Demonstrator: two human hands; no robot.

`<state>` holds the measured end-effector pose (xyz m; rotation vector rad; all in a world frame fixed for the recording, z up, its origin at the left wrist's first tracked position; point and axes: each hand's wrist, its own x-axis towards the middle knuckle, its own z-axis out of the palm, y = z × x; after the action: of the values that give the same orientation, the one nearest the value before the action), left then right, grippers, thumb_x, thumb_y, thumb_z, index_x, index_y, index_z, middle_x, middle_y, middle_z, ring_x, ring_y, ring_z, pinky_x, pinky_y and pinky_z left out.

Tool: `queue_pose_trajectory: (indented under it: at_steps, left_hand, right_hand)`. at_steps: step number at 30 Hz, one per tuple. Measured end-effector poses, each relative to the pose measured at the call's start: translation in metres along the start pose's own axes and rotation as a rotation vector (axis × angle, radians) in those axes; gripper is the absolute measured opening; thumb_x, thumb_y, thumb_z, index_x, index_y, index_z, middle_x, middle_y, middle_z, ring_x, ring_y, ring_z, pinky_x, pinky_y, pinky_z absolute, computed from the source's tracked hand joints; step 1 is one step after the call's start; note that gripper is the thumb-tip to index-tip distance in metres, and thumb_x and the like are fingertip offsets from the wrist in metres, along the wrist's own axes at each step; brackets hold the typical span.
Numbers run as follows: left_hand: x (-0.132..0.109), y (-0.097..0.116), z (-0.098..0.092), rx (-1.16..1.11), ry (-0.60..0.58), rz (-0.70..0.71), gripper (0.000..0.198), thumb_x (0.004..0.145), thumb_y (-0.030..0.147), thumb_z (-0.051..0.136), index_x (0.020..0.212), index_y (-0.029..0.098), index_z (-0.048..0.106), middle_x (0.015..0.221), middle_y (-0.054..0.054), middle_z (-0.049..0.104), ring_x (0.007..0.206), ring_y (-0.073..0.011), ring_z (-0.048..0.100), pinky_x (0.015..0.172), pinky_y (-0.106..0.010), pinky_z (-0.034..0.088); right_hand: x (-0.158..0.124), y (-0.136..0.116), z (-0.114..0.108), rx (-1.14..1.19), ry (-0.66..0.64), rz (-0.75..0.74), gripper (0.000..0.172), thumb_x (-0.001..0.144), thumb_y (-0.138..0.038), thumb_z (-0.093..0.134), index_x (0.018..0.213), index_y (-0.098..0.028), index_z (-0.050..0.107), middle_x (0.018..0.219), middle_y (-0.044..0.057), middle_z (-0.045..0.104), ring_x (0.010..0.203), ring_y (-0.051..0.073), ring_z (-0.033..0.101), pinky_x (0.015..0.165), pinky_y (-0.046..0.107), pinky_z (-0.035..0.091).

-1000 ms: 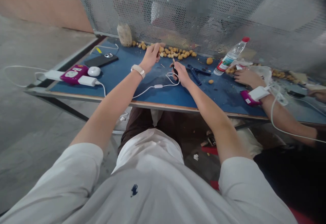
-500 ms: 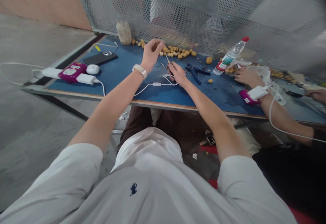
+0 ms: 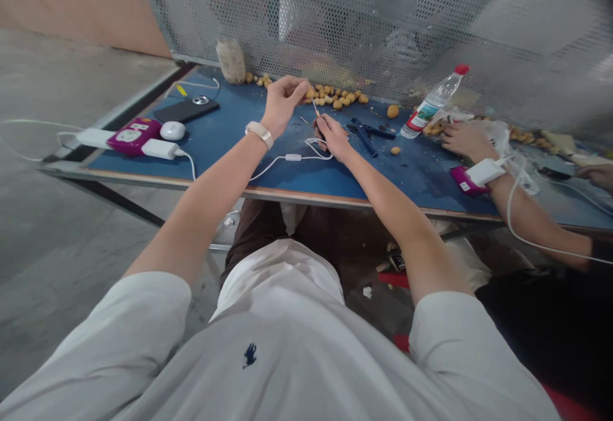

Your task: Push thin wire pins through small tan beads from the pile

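Observation:
My left hand (image 3: 286,98), wearing a pale watch band, is closed in a pinch over the blue table. At its fingertips is a small yellow-brown lump (image 3: 310,92), nut-like; the fingers partly cover it. My right hand (image 3: 332,137) is closed around a slim tool (image 3: 315,108) with a thin metal shaft, its tip pointing up close to the lump. A white cord (image 3: 313,158) with an inline switch runs beside this hand; where it ends is hidden. Dark blue pliers (image 3: 366,135) lie just right of my right hand.
Several yellow-brown lumps (image 3: 338,98) line the mesh panel (image 3: 335,18). A jar (image 3: 230,61), phone (image 3: 186,110), white earbud case (image 3: 172,130) and purple power adapter (image 3: 134,137) are on the left. A water bottle (image 3: 433,105) and another person's hand (image 3: 467,142) are on the right.
My left hand has shifted slightly, its fingertips now nearer the tool's tip. My right hand keeps its grip, almost still. The view has moved a little.

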<state>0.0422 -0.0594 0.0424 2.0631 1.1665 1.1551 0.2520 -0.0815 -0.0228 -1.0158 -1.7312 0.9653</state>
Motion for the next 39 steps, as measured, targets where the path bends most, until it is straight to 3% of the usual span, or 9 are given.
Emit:
queue_pose_trajectory:
  at_steps: [5, 10, 14, 19, 26, 31, 34, 39]
  left_hand:
    - [-0.001, 0.0, -0.002, 0.027, -0.022, 0.01, 0.137, 0.093, 0.114, -0.009, 0.182, 0.041, 0.066, 0.127, -0.003, 0.095, 0.152, -0.0283, 0.061, 0.124, -0.061, 0.055]
    - [-0.001, 0.003, -0.005, 0.107, -0.127, 0.003, 0.143, 0.084, 0.117, -0.009, 0.181, 0.048, 0.07, 0.112, -0.005, 0.093, 0.159, -0.033, 0.058, 0.126, -0.065, 0.049]
    - [-0.003, 0.007, -0.006, 0.108, -0.09, -0.005, 0.135, 0.091, 0.109, -0.01, 0.178, 0.047, 0.072, 0.116, -0.004, 0.094, 0.157, -0.0313, 0.059, 0.129, -0.064, 0.049]
    - [-0.006, 0.011, -0.007, 0.209, -0.202, 0.072, 0.152, 0.082, 0.113, -0.022, 0.177, 0.048, 0.078, 0.112, -0.007, 0.093, 0.165, -0.0354, 0.048, 0.131, -0.069, 0.046]
    - [-0.002, 0.006, -0.007, 0.12, -0.077, 0.007, 0.141, 0.085, 0.116, -0.012, 0.174, 0.047, 0.074, 0.117, -0.004, 0.094, 0.15, -0.0299, 0.06, 0.127, -0.062, 0.053]
    - [-0.002, -0.001, -0.005, 0.036, -0.003, 0.023, 0.116, 0.098, 0.11, 0.01, 0.172, 0.047, 0.072, 0.125, -0.001, 0.095, 0.144, -0.0296, 0.066, 0.122, -0.063, 0.056]
    - [-0.003, 0.0, -0.007, 0.053, -0.03, 0.015, 0.115, 0.099, 0.11, 0.008, 0.171, 0.049, 0.073, 0.11, -0.003, 0.092, 0.145, -0.0323, 0.066, 0.121, -0.067, 0.054]
    - [-0.005, 0.011, -0.012, 0.2, -0.152, 0.029, 0.131, 0.09, 0.116, -0.009, 0.156, 0.051, 0.083, 0.087, -0.005, 0.084, 0.154, -0.0331, 0.057, 0.12, -0.067, 0.049]
  right_hand:
    - [0.006, 0.017, -0.006, 0.035, -0.028, 0.005, 0.106, 0.091, -0.13, 0.063, 0.131, -0.032, 0.071, 0.092, 0.002, 0.06, 0.078, 0.024, 0.072, 0.059, 0.037, 0.066]
    - [0.01, 0.027, -0.009, 0.029, -0.017, -0.002, 0.105, 0.089, -0.13, 0.066, 0.128, -0.032, 0.071, 0.093, 0.002, 0.057, 0.079, 0.025, 0.072, 0.06, 0.038, 0.068]
    - [0.011, 0.028, -0.01, 0.019, -0.015, -0.01, 0.104, 0.09, -0.131, 0.065, 0.124, -0.032, 0.068, 0.092, 0.001, 0.052, 0.076, 0.023, 0.066, 0.059, 0.038, 0.064]
    - [0.01, 0.026, -0.01, 0.015, -0.035, -0.009, 0.107, 0.087, -0.133, 0.064, 0.122, -0.032, 0.067, 0.089, 0.0, 0.049, 0.069, 0.02, 0.058, 0.054, 0.035, 0.057]
    - [0.007, 0.019, -0.007, 0.069, -0.066, 0.009, 0.105, 0.091, -0.128, 0.068, 0.134, -0.032, 0.073, 0.096, 0.003, 0.056, 0.076, 0.022, 0.069, 0.055, 0.034, 0.064]
    - [0.005, 0.014, -0.006, 0.057, -0.06, 0.028, 0.105, 0.091, -0.128, 0.067, 0.132, -0.032, 0.073, 0.095, 0.003, 0.06, 0.079, 0.024, 0.072, 0.057, 0.035, 0.066]
    - [0.005, 0.016, -0.007, 0.041, -0.049, 0.016, 0.106, 0.091, -0.13, 0.065, 0.13, -0.032, 0.071, 0.094, 0.002, 0.058, 0.077, 0.022, 0.07, 0.056, 0.034, 0.064]
    - [0.006, 0.019, -0.009, 0.026, -0.057, -0.008, 0.107, 0.088, -0.131, 0.066, 0.126, -0.032, 0.071, 0.092, 0.002, 0.056, 0.076, 0.023, 0.069, 0.055, 0.035, 0.062]
